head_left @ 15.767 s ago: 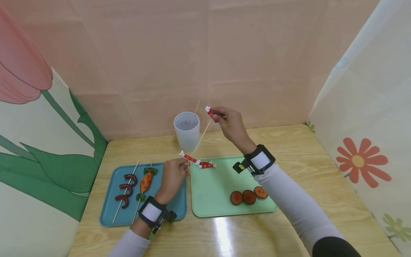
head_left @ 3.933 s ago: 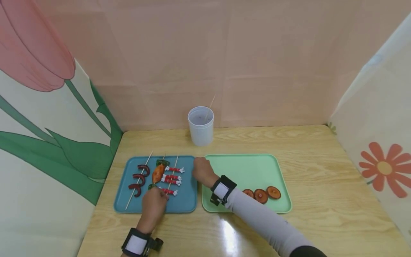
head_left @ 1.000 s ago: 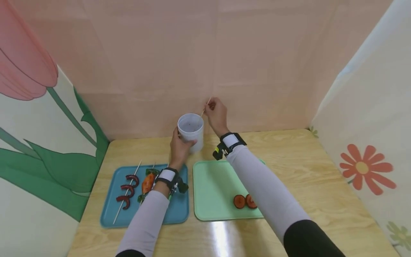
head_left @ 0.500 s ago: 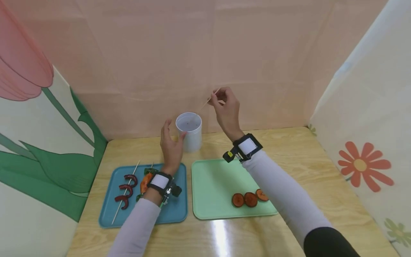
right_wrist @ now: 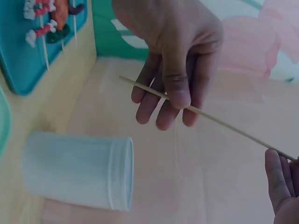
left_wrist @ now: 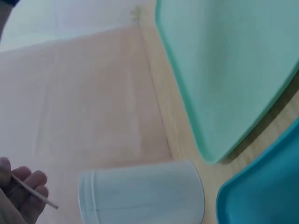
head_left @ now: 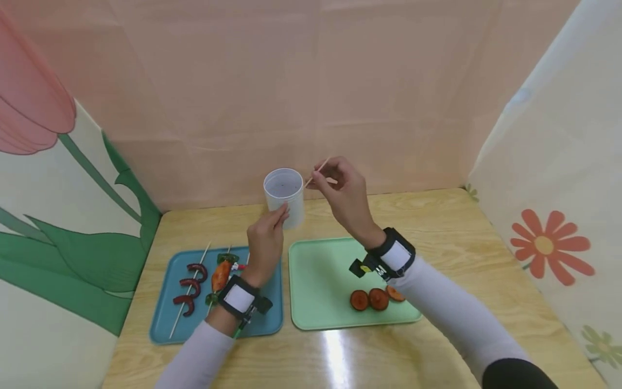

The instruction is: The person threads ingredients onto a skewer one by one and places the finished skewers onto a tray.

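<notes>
My left hand (head_left: 264, 243) pinches a thin wooden skewer (right_wrist: 224, 124) between thumb and fingers, plainest in the right wrist view. My right hand (head_left: 347, 197) holds the same bare skewer near its other end. Both hands are in front of and beside a white plastic cup (head_left: 285, 202), which stands upright at the back of the table. No skewer shows inside the cup. In the left wrist view the fingers of my right hand (left_wrist: 21, 193) hold the stick, while my left hand is outside that view.
A blue tray (head_left: 269, 319) at left bears skewers of curled sausage (head_left: 190, 289), orange meat with green pieces (head_left: 221, 276), and red-and-white pieces (right_wrist: 41, 32), mostly hidden by my left hand. Three brown mushroom caps (head_left: 378, 299) lie on the green tray (head_left: 320, 281).
Earlier, red-and-white pieces were threaded, then that skewer lay on the blue tray. My right hand has since drawn the last skewer from the cup; my left hand let go of the cup.
</notes>
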`<control>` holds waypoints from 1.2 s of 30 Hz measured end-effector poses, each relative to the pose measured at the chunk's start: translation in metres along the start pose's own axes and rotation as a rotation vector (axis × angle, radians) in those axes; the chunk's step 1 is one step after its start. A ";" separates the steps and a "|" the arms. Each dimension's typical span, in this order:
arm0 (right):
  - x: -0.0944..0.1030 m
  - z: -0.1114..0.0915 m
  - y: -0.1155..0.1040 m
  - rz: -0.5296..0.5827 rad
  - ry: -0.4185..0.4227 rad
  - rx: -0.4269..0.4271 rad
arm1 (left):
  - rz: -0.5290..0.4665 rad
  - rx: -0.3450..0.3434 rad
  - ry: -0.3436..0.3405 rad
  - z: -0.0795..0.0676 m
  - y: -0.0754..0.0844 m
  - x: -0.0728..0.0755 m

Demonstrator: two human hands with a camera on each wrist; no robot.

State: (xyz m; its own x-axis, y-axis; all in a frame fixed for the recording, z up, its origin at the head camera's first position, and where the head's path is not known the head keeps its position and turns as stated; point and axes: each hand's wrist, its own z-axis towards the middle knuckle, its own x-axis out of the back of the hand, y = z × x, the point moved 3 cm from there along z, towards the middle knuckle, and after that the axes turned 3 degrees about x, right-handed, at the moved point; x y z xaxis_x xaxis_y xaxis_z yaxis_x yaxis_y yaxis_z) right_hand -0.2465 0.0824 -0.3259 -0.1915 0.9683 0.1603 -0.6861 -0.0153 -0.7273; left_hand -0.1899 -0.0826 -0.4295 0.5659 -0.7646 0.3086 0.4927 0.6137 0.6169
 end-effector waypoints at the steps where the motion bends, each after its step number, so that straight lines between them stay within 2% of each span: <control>1: 0.000 -0.005 -0.002 0.008 -0.011 -0.010 | 0.000 0.016 -0.015 -0.004 0.002 0.002; 8: 0.000 -0.038 -0.006 0.038 -0.070 -0.093 | 0.017 0.112 -0.177 -0.028 0.005 0.014; 11: 0.004 -0.051 -0.002 0.012 -0.096 -0.148 | 0.040 0.112 -0.214 -0.036 0.003 0.016; 13: 0.008 -0.060 0.003 -0.053 -0.131 -0.208 | 0.057 0.104 -0.219 -0.041 0.000 0.019; 16: 0.018 -0.075 0.015 -0.222 -0.260 -0.325 | 0.073 0.097 -0.210 -0.049 -0.005 0.023; 19: 0.030 -0.094 0.031 -0.416 -0.475 -0.423 | 0.091 0.102 -0.199 -0.056 -0.013 0.027; 22: 0.038 -0.120 0.045 -0.567 -0.680 -0.464 | 0.111 0.110 -0.193 -0.063 -0.019 0.030; 25: 0.044 -0.145 0.053 -0.689 -0.818 -0.492 | 0.120 0.111 -0.189 -0.069 -0.023 0.031; 31: 0.052 -0.178 0.060 -0.822 -0.946 -0.515 | 0.110 0.172 -0.212 -0.075 -0.026 0.033; 36: 0.055 -0.191 0.061 -0.851 -0.991 -0.465 | 0.104 0.199 -0.217 -0.077 -0.027 0.034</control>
State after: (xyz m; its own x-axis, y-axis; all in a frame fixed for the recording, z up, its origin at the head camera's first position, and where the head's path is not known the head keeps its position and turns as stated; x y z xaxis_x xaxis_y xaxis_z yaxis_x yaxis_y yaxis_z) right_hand -0.1648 0.1822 -0.4885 -0.3838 0.0559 0.9217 -0.5853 0.7574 -0.2896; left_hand -0.1331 -0.1097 -0.4910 0.4417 -0.7368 0.5120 0.2881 0.6569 0.6968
